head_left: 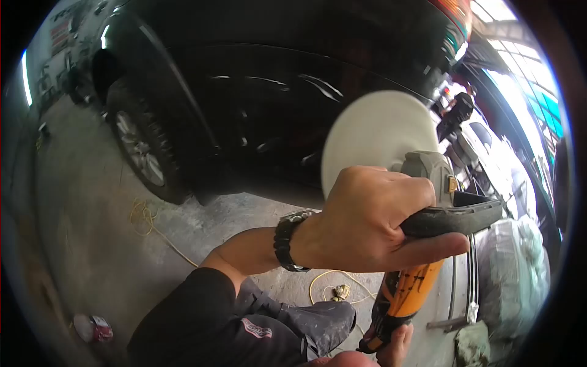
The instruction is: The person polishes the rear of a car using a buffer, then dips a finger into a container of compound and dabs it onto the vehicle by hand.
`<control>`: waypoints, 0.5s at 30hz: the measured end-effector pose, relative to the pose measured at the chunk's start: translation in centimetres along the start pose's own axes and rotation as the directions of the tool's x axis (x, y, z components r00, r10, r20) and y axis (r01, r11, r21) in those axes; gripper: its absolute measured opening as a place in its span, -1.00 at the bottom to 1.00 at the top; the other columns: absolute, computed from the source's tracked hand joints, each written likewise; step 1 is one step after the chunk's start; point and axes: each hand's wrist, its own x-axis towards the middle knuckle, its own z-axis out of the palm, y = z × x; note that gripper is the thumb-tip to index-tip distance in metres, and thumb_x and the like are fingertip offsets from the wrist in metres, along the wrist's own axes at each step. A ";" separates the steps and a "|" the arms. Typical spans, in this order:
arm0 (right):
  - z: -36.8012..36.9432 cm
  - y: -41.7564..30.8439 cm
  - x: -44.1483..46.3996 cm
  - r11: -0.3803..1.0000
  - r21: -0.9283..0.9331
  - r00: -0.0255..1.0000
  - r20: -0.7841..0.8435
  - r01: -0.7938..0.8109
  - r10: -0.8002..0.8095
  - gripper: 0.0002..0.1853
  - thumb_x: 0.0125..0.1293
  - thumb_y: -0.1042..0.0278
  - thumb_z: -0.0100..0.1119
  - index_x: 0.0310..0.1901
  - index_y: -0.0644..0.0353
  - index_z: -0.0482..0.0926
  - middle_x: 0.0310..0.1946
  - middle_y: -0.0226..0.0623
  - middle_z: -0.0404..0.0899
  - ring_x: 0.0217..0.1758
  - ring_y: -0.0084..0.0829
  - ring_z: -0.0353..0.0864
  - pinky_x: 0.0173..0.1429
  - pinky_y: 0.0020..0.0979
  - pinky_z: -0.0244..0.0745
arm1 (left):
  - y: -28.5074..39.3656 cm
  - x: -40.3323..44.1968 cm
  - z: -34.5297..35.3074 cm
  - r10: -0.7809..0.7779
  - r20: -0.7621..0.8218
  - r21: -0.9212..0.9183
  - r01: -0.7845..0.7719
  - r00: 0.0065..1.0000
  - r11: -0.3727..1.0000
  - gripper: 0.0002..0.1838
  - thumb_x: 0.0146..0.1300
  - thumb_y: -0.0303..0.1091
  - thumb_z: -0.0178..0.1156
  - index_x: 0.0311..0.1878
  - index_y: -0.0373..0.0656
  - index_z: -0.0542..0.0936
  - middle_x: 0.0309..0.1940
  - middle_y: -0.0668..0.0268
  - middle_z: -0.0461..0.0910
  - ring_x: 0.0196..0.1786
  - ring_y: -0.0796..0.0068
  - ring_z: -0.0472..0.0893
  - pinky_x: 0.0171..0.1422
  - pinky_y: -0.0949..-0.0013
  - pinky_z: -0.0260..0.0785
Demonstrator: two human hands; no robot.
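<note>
My left hand (373,220), with a black watch (288,241) at the wrist, is closed around the black front handle (452,217) of a polisher. The polisher's body (411,287) is orange and black, with a grey head (428,168). A round white pad (379,134) on the head looks smeared, as if spinning. It is held at the lower panel of a black car (257,104); whether it touches cannot be made out. Low in the view, my right hand (396,347) grips the tool's rear end, partly cut off by my knee.
A yellow cord (145,217) loops on the concrete floor (92,244), with more cord near my legs. The car's wheel (137,140) stands at left. A can (93,328) lies at lower left. Plastic-wrapped bundles (510,275) crowd the right side.
</note>
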 end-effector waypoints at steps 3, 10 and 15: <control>1.4 -1.1 0.1 1.000 0.018 0.993 0.113 -0.019 0.017 -0.49 0.47 -0.07 0.16 0.06 0.32 0.46 -0.37 -0.18 0.61 -0.52 -0.53 0.48 -0.48 -0.51 0.31 | -0.8 -1.2 -2.5 0.022 -0.155 -0.028 -0.026 0.988 0.999 -0.53 -0.02 0.03 0.61 -0.50 -0.15 0.60 -0.68 0.34 0.50 -0.66 0.46 0.51 -0.56 0.43 0.29; 8.3 -2.3 4.8 0.960 -0.247 0.916 0.400 0.132 -0.023 -0.46 0.34 -0.04 0.27 -0.01 0.39 0.57 -0.34 -0.20 0.68 -0.35 -0.47 0.64 -0.24 -0.43 0.56 | -1.1 -7.1 -8.8 0.024 -0.555 0.231 0.127 0.832 0.965 -0.39 0.16 0.26 0.40 -0.37 -0.22 0.62 -0.53 0.29 0.60 -0.50 0.46 0.61 -0.41 0.38 0.41; 11.8 -2.6 7.5 0.939 -0.282 0.828 0.560 0.196 -0.004 -0.40 0.33 0.03 0.33 0.18 0.39 0.48 -0.15 0.01 0.66 -0.08 -0.23 0.68 0.09 -0.29 0.53 | -0.8 -8.8 -14.5 -0.071 -0.594 0.228 0.252 0.802 0.940 -0.24 0.33 0.37 0.14 -0.39 -0.34 0.53 -0.51 0.36 0.46 -0.48 0.66 0.38 -0.42 0.58 0.10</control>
